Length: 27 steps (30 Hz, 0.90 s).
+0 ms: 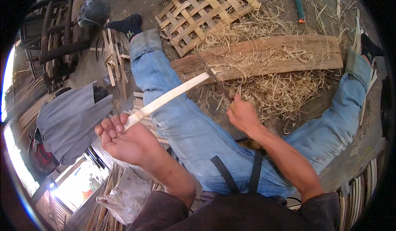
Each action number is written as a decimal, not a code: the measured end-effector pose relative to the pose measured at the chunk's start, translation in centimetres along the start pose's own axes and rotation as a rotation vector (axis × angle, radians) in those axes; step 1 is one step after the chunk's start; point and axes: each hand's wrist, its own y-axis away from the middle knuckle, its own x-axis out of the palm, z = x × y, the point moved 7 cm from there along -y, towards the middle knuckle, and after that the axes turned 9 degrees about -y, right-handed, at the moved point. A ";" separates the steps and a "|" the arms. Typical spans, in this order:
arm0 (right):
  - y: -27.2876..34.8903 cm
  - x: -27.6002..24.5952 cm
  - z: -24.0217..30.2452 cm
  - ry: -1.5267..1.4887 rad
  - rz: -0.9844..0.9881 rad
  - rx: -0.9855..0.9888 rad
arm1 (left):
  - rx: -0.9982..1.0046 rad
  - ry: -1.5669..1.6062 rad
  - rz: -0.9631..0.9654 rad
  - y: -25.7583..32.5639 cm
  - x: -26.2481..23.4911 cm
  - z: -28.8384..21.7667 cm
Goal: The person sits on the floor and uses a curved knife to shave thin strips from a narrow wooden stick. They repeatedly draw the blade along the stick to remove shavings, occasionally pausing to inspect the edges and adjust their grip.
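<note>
My left hand [123, 138] is closed round the near end of a pale, flat wooden strip [169, 95], probably split bamboo. The strip slants up and to the right, over my left leg. In my right hand [243, 114] is the handle of a knife, its dark, narrow blade [218, 81] pointing up and to the left. The blade crosses at the far end of the strip; whether it touches cannot be told. Beyond it lies a long, weathered wooden plank [280, 53], strewn with curled shavings. The knife's handle is mostly hidden by my fingers.
Heaps of shavings [272, 95] surround the plank between my legs. Behind it lies a woven lattice panel [206, 14], with an orange and green handled tool [298, 4] to its right. Cut strips [112, 62], a grey cloth [72, 119] and a dark frame [55, 37] are at left.
</note>
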 end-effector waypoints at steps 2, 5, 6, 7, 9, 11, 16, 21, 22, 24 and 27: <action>0.1 0.0 0.4 0.032 0.024 -0.052 | -0.006 0.010 0.016 -0.2 -0.3 0.2; -0.5 -0.6 -1.3 0.089 -0.005 -0.035 | -0.003 0.019 -0.035 -0.4 -0.4 0.4; -1.0 -0.9 -1.9 0.106 -0.026 -0.019 | -0.004 0.018 -0.085 -0.2 0.1 0.5; -1.3 -0.9 -2.4 0.098 -0.032 -0.020 | -0.006 0.017 -0.135 0.1 0.6 0.8; -0.8 -1.1 -1.7 0.082 -0.019 -0.009 | 0.116 -0.085 -0.142 2.0 1.9 2.1; -0.5 -0.8 -1.4 0.066 -0.029 0.006 | 0.180 -0.106 -0.109 2.9 2.3 2.9; 3.8 -0.9 5.5 -0.069 0.049 -0.086 | 0.193 0.063 0.159 3.9 3.0 3.3; 4.3 -1.7 7.7 -0.145 0.042 -0.121 | 0.162 -0.008 0.352 4.0 5.2 5.6; 3.9 -1.9 7.4 -0.135 -0.020 -0.135 | 0.133 0.077 0.346 3.7 5.2 5.6; 4.7 -2.4 9.4 -0.197 0.019 -0.184 | 0.110 0.137 0.408 3.3 5.1 5.9; 4.2 -2.1 8.4 -0.170 0.063 -0.217 | 0.122 0.069 0.447 3.6 5.0 5.8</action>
